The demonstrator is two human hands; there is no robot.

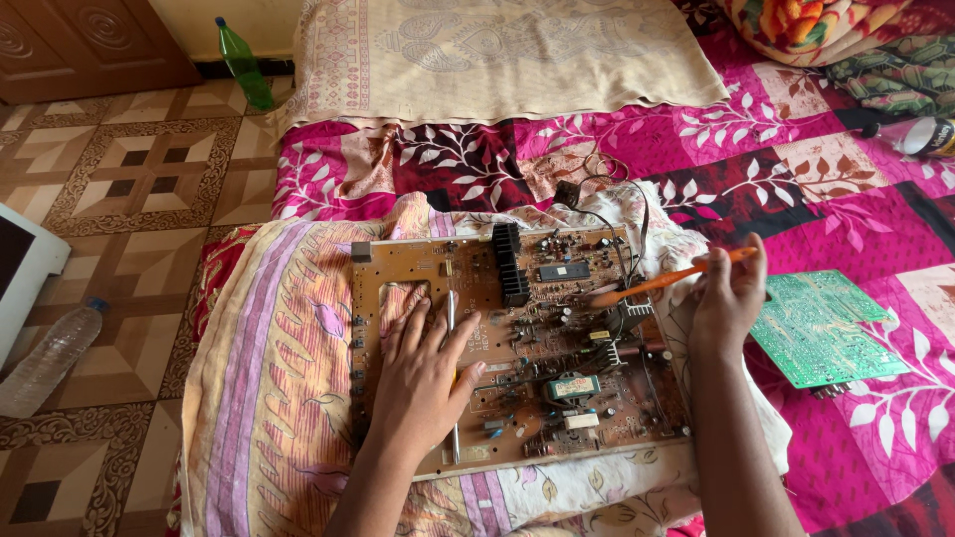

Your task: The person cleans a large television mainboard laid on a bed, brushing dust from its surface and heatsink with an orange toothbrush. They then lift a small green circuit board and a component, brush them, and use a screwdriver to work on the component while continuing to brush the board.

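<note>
- Where containers are concerned, a clear plastic bottle (50, 356) is seen lying on the tiled floor (129, 189) at the left, and a green bottle (242, 64) is seen leaning at the bed's far corner; their contents cannot be told.
- A brown circuit board (517, 343) is laid flat on a striped and flowered cloth (269, 378) over the pink leaf-patterned bedspread (696, 139).
- The board is crowded on its right half with small parts, a black finned heat sink (510, 263) and a black chip; a rectangular cut-out is noted near its left end.
- The left hand (423, 373) is spread flat on the board's left half, fingers released, with a thin metal rod (453, 378) lying under it; no grasp is made.
- The right hand (728, 296) is clenched around an orange-handled brush (668, 279), held just off the board's right edge, the brush end reaching over the board's upper right part.
- A green circuit board (821, 326) is noted lying on the bedspread just beside the right hand.
</note>
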